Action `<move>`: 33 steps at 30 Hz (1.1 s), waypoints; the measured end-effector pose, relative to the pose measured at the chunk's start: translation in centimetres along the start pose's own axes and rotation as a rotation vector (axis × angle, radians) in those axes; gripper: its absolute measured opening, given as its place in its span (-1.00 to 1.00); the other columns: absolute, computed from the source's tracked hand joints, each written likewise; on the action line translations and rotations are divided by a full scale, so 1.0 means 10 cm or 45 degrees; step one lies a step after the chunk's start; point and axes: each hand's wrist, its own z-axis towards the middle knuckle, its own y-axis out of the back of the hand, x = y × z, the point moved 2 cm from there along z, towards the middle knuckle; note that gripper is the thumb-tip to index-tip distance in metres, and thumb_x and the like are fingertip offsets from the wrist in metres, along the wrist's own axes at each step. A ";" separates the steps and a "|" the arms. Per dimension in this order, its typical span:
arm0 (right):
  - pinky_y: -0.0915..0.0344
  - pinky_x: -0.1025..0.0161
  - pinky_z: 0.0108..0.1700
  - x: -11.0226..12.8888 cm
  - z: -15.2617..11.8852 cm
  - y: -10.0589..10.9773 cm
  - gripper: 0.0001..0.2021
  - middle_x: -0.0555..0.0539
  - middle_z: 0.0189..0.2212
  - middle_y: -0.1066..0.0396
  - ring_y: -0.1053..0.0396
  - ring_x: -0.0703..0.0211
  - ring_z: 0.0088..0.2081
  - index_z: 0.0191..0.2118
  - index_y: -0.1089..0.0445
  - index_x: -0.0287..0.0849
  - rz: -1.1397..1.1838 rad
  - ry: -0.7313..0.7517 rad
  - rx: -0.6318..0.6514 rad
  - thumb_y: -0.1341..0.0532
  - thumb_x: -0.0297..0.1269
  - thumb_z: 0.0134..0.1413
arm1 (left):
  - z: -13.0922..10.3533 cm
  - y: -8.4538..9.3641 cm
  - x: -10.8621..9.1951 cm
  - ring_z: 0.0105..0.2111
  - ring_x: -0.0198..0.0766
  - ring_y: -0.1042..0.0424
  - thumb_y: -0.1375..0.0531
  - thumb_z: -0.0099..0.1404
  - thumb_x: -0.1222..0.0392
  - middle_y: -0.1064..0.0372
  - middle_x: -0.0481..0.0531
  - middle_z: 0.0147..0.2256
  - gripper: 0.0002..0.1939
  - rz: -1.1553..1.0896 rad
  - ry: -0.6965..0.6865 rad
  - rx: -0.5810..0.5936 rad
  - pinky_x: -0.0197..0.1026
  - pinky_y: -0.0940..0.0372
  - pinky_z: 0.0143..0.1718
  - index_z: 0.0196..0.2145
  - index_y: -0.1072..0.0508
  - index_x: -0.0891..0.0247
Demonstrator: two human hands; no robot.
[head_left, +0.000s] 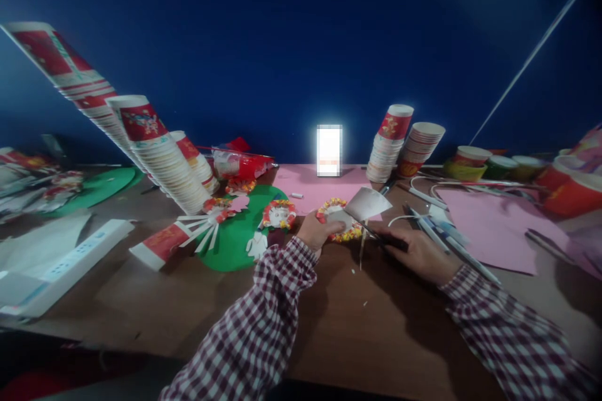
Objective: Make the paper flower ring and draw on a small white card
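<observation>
A paper cup piece point(339, 217) with a ring of curled red and yellow paper round its rim is held in my left hand point(316, 232), the thumb lying across its pale middle. My right hand point(421, 254) is closed round the dark handle of a pair of scissors point(391, 240). The blades point left and up, beside a whitish paper flap point(370, 202) that sticks out to the right of the curled ring. Whether the blades touch the paper cannot be made out. A thin strip point(362, 252) hangs below the blades.
Left of my hands, a green paper disc point(226, 258) carries a similar curled ring point(278, 215) and white cutouts. Tall paper cup stacks point(162, 156) lean at the left; shorter cup stacks point(386, 150) stand behind. A bright phone screen point(329, 150) is at the back. Pink paper point(489, 232) lies right.
</observation>
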 end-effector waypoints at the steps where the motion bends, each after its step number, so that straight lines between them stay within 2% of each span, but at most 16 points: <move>1: -0.33 0.08 0.03 0.00 0.00 0.00 -0.62 -0.08 -0.05 -0.47 -0.42 0.02 -0.04 0.04 -0.38 -0.12 -0.003 0.004 -0.002 -0.12 -0.34 0.08 | 0.00 0.01 0.01 -0.42 -0.24 -0.44 -0.34 -0.23 0.37 -0.48 0.11 -0.43 -0.68 -0.001 0.001 0.001 -0.18 -0.33 -0.26 -0.39 -0.51 0.44; 6: -0.34 0.10 -0.01 0.04 0.01 0.01 -0.62 -0.07 -0.07 -0.48 -0.43 0.03 -0.06 0.03 -0.38 -0.11 0.006 0.006 0.002 -0.11 -0.35 0.08 | 0.02 0.04 0.06 -0.41 -0.22 -0.45 -0.36 -0.24 0.35 -0.49 0.11 -0.41 -0.63 -0.008 0.017 -0.040 -0.16 -0.35 -0.28 -0.36 -0.50 0.43; 11: -0.34 0.07 -0.01 0.02 0.00 0.01 -0.64 -0.09 -0.10 -0.49 -0.43 0.01 -0.08 0.02 -0.38 -0.11 0.019 -0.011 0.004 -0.10 -0.34 0.08 | 0.01 0.04 0.01 -0.42 -0.22 -0.45 -0.37 -0.26 0.38 -0.49 0.10 -0.44 -0.65 0.020 0.037 -0.079 -0.16 -0.35 -0.28 -0.40 -0.50 0.42; 16: -0.42 0.13 -0.19 -0.06 -0.01 0.02 -0.63 -0.09 -0.23 -0.52 -0.47 0.04 -0.24 0.02 -0.37 -0.14 0.139 -0.092 0.055 -0.14 -0.23 0.08 | 0.01 0.06 -0.04 -0.44 -0.22 -0.44 -0.38 -0.29 0.41 -0.46 0.04 -0.52 -0.69 0.067 0.016 -0.129 -0.17 -0.34 -0.28 -0.47 -0.49 0.40; 18: -0.42 0.18 -0.27 -0.09 -0.01 0.04 -0.59 -0.08 -0.29 -0.51 -0.47 0.08 -0.30 0.06 -0.31 -0.16 0.185 -0.118 0.023 -0.14 -0.20 0.09 | 0.04 0.08 -0.04 -0.42 -0.23 -0.44 -0.37 -0.26 0.41 -0.46 0.03 -0.51 -0.71 0.075 -0.012 -0.160 -0.20 -0.34 -0.28 -0.47 -0.48 0.39; 20: -0.41 0.20 -0.29 -0.12 -0.01 0.06 -0.59 -0.07 -0.31 -0.50 -0.46 0.11 -0.32 0.08 -0.27 -0.17 0.189 -0.147 -0.089 -0.13 -0.21 0.09 | 0.06 0.11 -0.04 -0.43 -0.26 -0.43 -0.34 -0.22 0.41 -0.46 0.01 -0.50 -0.72 0.083 -0.037 -0.196 -0.23 -0.33 -0.30 -0.45 -0.47 0.38; 23: -0.39 0.16 -0.22 -0.18 -0.01 0.09 -0.65 -0.10 -0.28 -0.50 -0.47 0.07 -0.26 -0.01 -0.31 -0.16 0.002 -0.226 -0.305 -0.16 -0.24 0.04 | 0.09 0.17 -0.03 -0.47 -0.33 -0.40 -0.31 -0.20 0.44 -0.44 -0.02 -0.50 -0.71 0.103 -0.058 -0.239 -0.28 -0.32 -0.35 -0.41 -0.45 0.37; 25: -0.38 0.12 -0.20 -0.21 -0.02 0.12 -0.69 -0.11 -0.26 -0.51 -0.47 0.02 -0.23 -0.07 -0.36 -0.15 -0.201 -0.280 -0.378 -0.16 -0.25 0.02 | 0.10 0.18 -0.03 -0.48 -0.35 -0.39 -0.30 -0.20 0.46 -0.43 -0.04 -0.51 -0.70 0.121 -0.059 -0.236 -0.30 -0.31 -0.36 -0.40 -0.45 0.36; 29: -0.37 0.05 -0.22 -0.22 -0.05 0.19 -0.66 -0.18 -0.21 -0.52 -0.47 -0.10 -0.22 -0.05 -0.41 -0.18 -0.507 -0.360 -0.423 -0.13 -0.24 0.03 | 0.11 0.17 -0.02 -0.46 -0.33 -0.40 -0.29 -0.18 0.44 -0.44 -0.03 -0.49 -0.68 0.153 -0.050 -0.169 -0.29 -0.32 -0.35 -0.36 -0.47 0.36; 33: -0.37 0.04 -0.20 -0.21 -0.06 0.23 -0.61 -0.19 -0.13 -0.50 -0.47 -0.12 -0.18 0.00 -0.39 -0.19 -0.607 -0.400 -0.442 -0.13 -0.20 0.03 | 0.13 0.18 -0.01 -0.50 -0.36 -0.38 -0.30 -0.23 0.48 -0.42 -0.06 -0.51 -0.61 0.219 -0.023 -0.123 -0.30 -0.31 -0.39 -0.34 -0.44 0.37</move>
